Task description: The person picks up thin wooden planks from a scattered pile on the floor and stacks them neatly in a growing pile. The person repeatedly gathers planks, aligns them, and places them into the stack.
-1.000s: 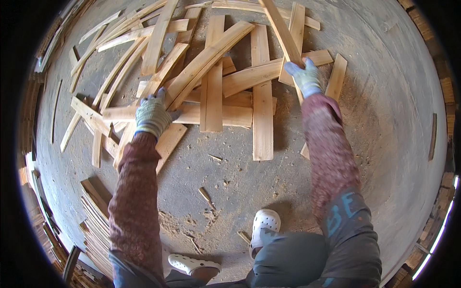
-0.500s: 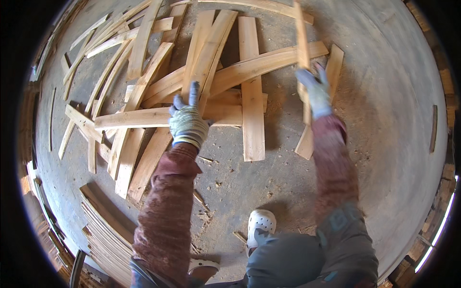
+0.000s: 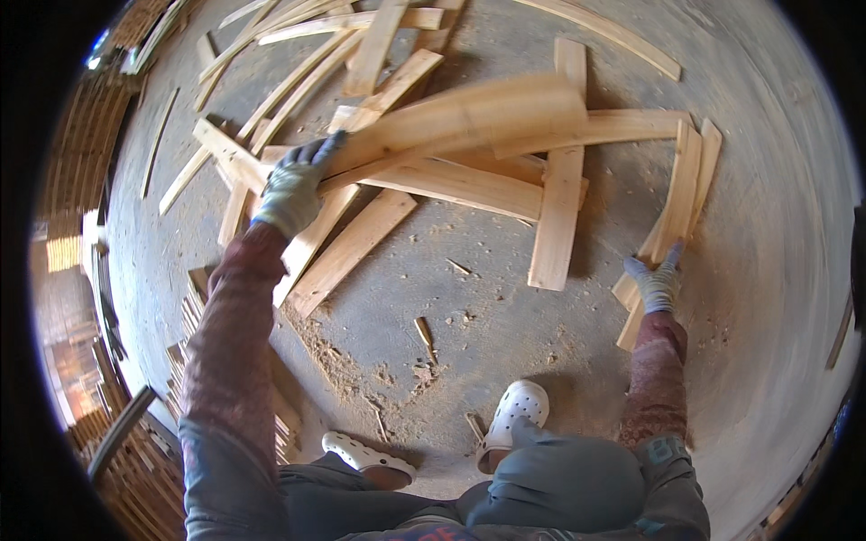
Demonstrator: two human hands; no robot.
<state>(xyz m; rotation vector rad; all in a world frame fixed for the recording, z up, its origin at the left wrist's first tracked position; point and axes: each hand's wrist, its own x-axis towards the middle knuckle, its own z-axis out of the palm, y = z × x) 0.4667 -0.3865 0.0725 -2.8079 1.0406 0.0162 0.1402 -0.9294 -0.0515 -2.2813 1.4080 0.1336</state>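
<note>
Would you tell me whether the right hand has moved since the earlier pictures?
Yes. The right hand has come down from the top of the plank pile to its near right edge, gripping upright planks.

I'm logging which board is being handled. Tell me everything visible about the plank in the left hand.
The plank is a long, wide strip of pale bare wood, blurred in the picture. It is raised above the heap of boards on the dusty floor, running rightward and slightly up from the gloved left hand, whose fingers wrap its near end.
</note>
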